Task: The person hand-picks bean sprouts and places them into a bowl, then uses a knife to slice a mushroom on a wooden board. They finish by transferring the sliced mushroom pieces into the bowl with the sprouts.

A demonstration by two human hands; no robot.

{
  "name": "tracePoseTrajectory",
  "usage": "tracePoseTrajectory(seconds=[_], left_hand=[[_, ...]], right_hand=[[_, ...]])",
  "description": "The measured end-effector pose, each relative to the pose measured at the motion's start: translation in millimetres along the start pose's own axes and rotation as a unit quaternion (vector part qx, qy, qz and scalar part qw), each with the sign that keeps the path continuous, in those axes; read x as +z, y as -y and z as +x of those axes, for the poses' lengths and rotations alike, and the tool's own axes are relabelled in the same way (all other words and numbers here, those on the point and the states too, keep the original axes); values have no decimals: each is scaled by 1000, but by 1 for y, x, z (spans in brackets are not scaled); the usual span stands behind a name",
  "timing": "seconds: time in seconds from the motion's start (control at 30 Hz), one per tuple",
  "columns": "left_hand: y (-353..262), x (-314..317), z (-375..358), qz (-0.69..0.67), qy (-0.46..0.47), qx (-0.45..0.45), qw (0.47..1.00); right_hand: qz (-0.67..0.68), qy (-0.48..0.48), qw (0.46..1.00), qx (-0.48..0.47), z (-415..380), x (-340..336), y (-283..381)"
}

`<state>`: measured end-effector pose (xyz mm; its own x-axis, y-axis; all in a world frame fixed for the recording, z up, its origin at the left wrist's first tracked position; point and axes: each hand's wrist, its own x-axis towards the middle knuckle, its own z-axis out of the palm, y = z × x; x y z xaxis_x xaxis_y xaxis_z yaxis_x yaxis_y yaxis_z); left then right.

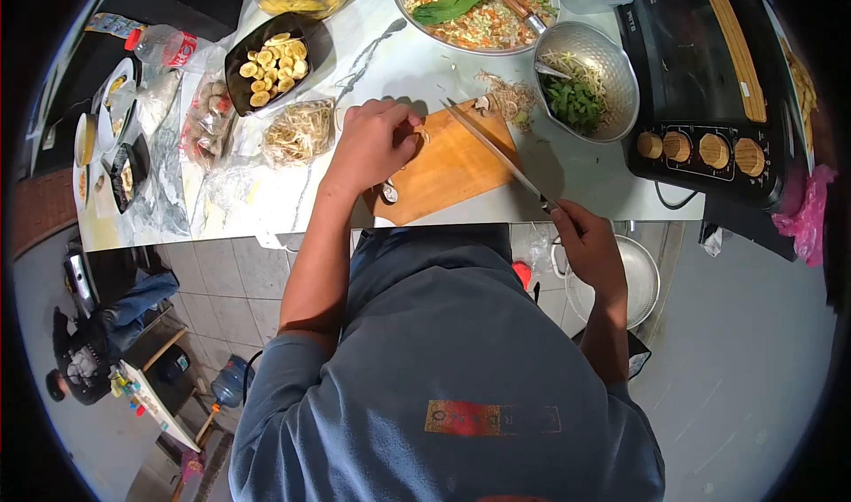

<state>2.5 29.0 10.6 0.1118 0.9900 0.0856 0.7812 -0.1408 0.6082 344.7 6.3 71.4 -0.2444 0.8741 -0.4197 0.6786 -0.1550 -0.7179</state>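
Note:
My right hand (589,243) is closed around the handle of a long kitchen knife (507,158). The blade slants up and left across a wooden cutting board (456,174), its tip near the board's far edge. Over the board's left side is my left hand (377,143), fingers curled in; a small pale bit shows by the fingertips, too small to name. Below that hand, a small dark-and-white piece (388,192) lies at the board's near left corner. Past the far right corner sits a pile of stringy brown trimmings (507,97).
Bagged bean sprouts (300,133) and a black bowl (238,63) of yellow round slices stand left. A metal pot (631,94) holds greens and sprouts. Behind is a large tray (403,5) of chopped vegetables. A black appliance with wooden knobs (714,150) stands right. Another person (84,360) is far left.

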Motion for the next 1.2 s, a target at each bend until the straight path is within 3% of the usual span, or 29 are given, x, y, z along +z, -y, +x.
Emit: tracePoseTrajectory(seconds=[0.27,0.6,1.2], left_hand=[[-10,0,1,36,39,-51,997],[-8,8,0,40,3,-29,999],[-6,11,5,-19,17,-12,1000]], right_hand=[[23,-2,1000,2,-1,7,-3],[23,-11,1000,-5,0,12,3],[16,-13,1000,9,3,13,-3]])
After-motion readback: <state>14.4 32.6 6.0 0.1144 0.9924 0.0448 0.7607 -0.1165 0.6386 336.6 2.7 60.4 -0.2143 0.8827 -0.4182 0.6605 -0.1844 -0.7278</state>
